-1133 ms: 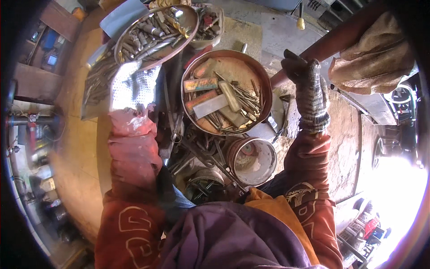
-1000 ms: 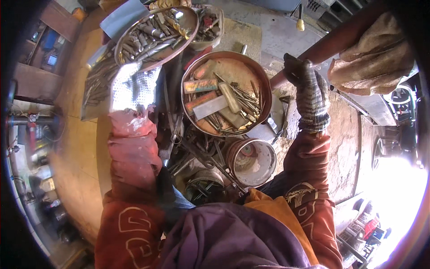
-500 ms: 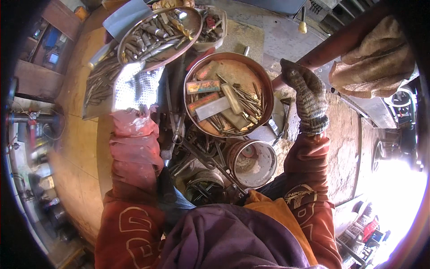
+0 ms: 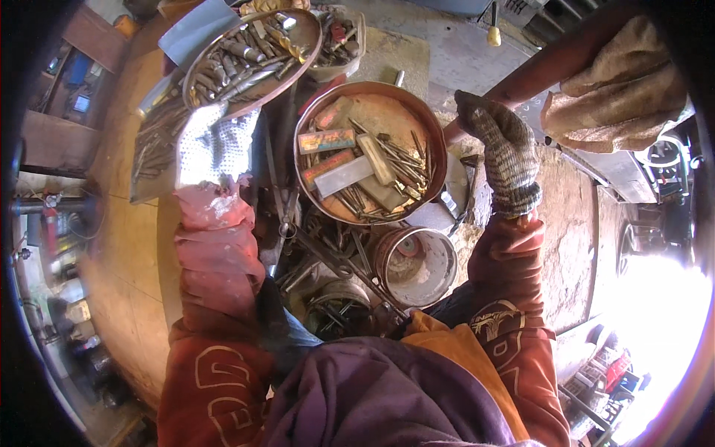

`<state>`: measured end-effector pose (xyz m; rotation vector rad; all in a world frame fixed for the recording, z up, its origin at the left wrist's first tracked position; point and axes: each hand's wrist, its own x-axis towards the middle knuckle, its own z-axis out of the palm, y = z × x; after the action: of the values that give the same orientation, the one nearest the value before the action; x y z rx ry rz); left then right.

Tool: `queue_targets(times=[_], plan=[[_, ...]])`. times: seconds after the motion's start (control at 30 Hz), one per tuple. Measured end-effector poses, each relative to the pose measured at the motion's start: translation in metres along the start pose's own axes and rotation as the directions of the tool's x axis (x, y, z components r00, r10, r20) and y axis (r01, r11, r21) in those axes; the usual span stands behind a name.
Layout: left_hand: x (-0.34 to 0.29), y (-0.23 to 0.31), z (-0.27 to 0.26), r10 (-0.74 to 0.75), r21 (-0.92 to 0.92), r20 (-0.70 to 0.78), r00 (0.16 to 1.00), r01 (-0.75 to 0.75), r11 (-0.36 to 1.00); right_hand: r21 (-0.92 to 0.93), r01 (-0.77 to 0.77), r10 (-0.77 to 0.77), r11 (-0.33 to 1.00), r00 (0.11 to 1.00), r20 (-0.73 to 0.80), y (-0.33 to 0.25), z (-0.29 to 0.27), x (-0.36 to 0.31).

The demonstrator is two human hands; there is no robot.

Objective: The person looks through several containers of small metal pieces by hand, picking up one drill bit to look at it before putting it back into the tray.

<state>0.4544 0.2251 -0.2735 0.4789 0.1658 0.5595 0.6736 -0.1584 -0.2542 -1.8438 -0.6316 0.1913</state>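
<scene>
My left hand, in a white dotted glove, closes on the near rim of a round metal tray. The tray leans to one side and carries many drill bits. My right hand wears a grey striped glove with dark fingertips. It hovers right of a round pan, apart from it, fingers stretched and slightly bent, with nothing visible in them. Inside the pan lie thin drill bits, small printed boxes, a pale flat bar and a yellowish block.
Larger drill bits lie by the left hand. A bin of metal parts stands behind. A pale bucket and a container of rods sit below the pan. At upper right, tan cloth covers part of a reddish-brown bar.
The whole view has shifted a little, so both trays and hands appear slightly farther left. My left hand keeps hold of the tray, and my right hand stays beside the pan.
</scene>
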Motion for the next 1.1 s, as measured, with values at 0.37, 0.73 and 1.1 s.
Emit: queue_targets(times=[0.37,0.73,1.1], plan=[[-0.004,0.0,0.009,-0.017,0.042,-0.06,0.998,0.02,0.999,-0.402,0.364,-0.186,0.84,0.89,0.416,-0.078,0.058,-0.027],[-0.012,-0.003,0.038,-0.036,0.118,-0.15,0.988,0.054,0.992,-0.452,0.316,-0.363,0.834,0.931,-0.02,-0.038,0.051,-0.025],[-0.015,-0.002,0.051,-0.049,0.16,-0.198,0.979,0.082,0.984,-0.226,0.15,-0.132,0.962,0.987,0.094,-0.039,0.05,-0.023]])
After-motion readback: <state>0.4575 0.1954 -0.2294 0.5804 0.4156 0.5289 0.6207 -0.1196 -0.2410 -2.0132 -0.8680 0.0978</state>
